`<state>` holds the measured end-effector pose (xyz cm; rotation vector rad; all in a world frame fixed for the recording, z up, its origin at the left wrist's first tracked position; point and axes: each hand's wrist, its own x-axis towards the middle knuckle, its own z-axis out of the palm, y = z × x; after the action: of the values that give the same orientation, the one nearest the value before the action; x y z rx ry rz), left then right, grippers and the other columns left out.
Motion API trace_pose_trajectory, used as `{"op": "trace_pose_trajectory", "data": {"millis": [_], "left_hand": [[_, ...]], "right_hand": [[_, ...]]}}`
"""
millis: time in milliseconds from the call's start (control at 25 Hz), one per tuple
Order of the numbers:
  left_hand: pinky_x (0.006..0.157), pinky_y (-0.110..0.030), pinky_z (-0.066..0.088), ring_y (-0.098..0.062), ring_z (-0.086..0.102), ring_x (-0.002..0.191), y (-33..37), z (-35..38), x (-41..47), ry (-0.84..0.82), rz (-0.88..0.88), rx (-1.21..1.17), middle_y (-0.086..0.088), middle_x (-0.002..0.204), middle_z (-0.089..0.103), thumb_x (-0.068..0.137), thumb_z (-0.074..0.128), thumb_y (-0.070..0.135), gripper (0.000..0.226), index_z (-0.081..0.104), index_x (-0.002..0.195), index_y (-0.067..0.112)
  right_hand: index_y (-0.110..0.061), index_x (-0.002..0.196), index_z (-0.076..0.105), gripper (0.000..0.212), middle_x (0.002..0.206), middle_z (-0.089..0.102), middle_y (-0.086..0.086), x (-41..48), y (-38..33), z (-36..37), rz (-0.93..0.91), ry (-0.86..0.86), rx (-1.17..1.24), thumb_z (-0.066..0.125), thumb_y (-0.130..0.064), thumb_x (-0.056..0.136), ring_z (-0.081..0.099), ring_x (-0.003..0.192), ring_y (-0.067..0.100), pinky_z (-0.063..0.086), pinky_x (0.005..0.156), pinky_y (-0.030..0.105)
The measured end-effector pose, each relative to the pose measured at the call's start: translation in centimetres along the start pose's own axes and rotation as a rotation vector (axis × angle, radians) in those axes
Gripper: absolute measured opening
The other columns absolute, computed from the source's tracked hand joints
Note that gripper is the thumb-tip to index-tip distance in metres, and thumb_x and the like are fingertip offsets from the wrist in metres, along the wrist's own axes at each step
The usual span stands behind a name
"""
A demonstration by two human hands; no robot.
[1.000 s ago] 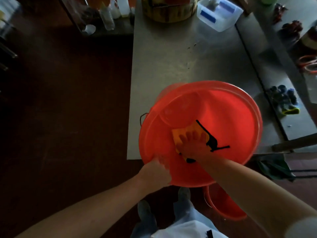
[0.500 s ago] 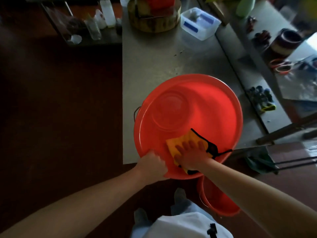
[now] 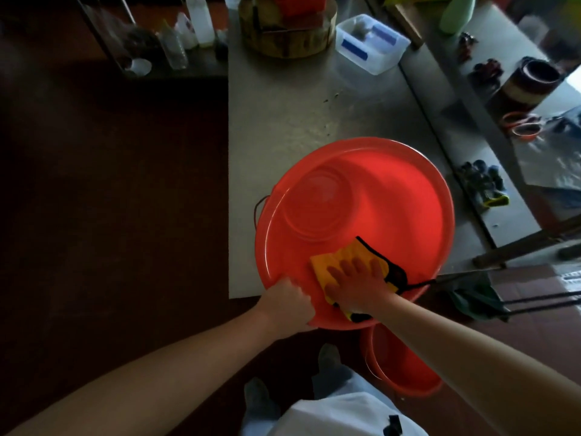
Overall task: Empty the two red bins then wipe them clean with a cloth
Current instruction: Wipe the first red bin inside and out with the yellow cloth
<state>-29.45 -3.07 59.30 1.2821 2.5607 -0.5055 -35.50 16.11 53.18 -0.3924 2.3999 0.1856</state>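
Observation:
A big round red bin [image 3: 405,196] stands on the near end of a grey metal table [image 3: 298,114], overhanging its front edge. Its inside holds nothing but the cloth. My left hand [image 3: 287,305] grips the bin's near rim. My right hand [image 3: 356,286] lies flat with spread fingers on a yellow cloth with black trim [image 3: 342,253], pressing it against the inner wall near the front rim. A second, smaller red bin [image 3: 399,369] stands on the floor below, partly hidden by my right forearm.
A wooden round block [image 3: 286,33] and a clear plastic box [image 3: 371,42] stand at the table's far end. Bottles [image 3: 188,33] sit on a low shelf to the left. A side counter on the right carries gloves [image 3: 484,184], scissors [image 3: 522,124] and a jar. Dark floor lies left.
My right hand has slid the cloth from deeper in the bin toward the near rim. The bin has settled lower on the table. My left hand keeps its grip.

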Motion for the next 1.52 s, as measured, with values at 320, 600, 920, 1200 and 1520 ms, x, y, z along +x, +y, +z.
{"op": "trace_pose_trajectory", "data": {"millis": [320, 600, 920, 1200, 1520], "left_hand": [[0.062, -0.026, 0.045, -0.014, 0.052, 0.057, 0.9, 0.3, 0.2, -0.054, -0.072, 0.043, 0.007, 0.06, 0.055, 0.096, 0.047, 0.057, 0.053, 0.055, 0.058, 0.022], [0.068, -0.032, 0.037, -0.021, 0.061, 0.077, 0.2, -1.4, 0.5, -0.059, -0.028, -0.033, 0.0, 0.084, 0.065, 0.104, 0.026, 0.056, 0.058, 0.063, 0.082, 0.018], [0.064, -0.031, 0.043, -0.017, 0.043, 0.051, -1.9, -0.7, -0.9, -0.05, 0.088, 0.053, -0.002, 0.068, 0.061, 0.102, 0.035, 0.058, 0.062, 0.038, 0.058, 0.014], [0.074, -0.036, 0.05, -0.022, 0.066, 0.07, -3.5, -0.3, -1.3, -0.132, 0.1, 0.147, -0.001, 0.081, 0.07, 0.096, 0.044, 0.062, 0.053, 0.066, 0.077, 0.018], [0.118, -0.05, 0.024, -0.023, 0.065, 0.1, -8.1, -2.2, -3.5, -0.161, 0.031, 0.476, 0.001, 0.098, 0.072, 0.091, 0.058, 0.042, 0.026, 0.074, 0.097, 0.022]], "right_hand": [[-0.043, 0.156, 0.02, 0.074, 0.167, 0.009, 0.001, 9.2, 0.2, -1.7, 0.015, -0.087, 0.22, 0.028, -0.071, 0.088, 0.006, 0.153, 0.037, 0.011, 0.111, 0.074], [-0.027, 0.154, 0.033, 0.065, 0.161, 0.032, 0.009, 7.4, -0.6, -1.8, -0.056, -0.03, -0.042, 0.022, -0.06, 0.1, 0.025, 0.148, 0.034, 0.009, 0.117, 0.064], [-0.035, 0.152, 0.033, 0.067, 0.165, 0.022, 0.001, -2.4, 0.4, -0.4, -0.15, -0.037, 0.132, 0.023, -0.062, 0.092, 0.019, 0.151, 0.03, 0.014, 0.115, 0.06], [-0.046, 0.159, 0.001, 0.074, 0.17, 0.002, -0.008, -5.9, 0.8, 1.1, -0.202, -0.08, -0.016, 0.032, -0.067, 0.096, 0.0, 0.156, 0.018, -0.001, 0.122, 0.052], [-0.041, 0.158, 0.02, 0.086, 0.167, 0.022, -0.007, -7.9, 4.5, 0.0, -0.217, 0.105, -0.306, 0.048, -0.073, 0.083, 0.02, 0.152, 0.019, 0.012, 0.118, 0.05]]}}
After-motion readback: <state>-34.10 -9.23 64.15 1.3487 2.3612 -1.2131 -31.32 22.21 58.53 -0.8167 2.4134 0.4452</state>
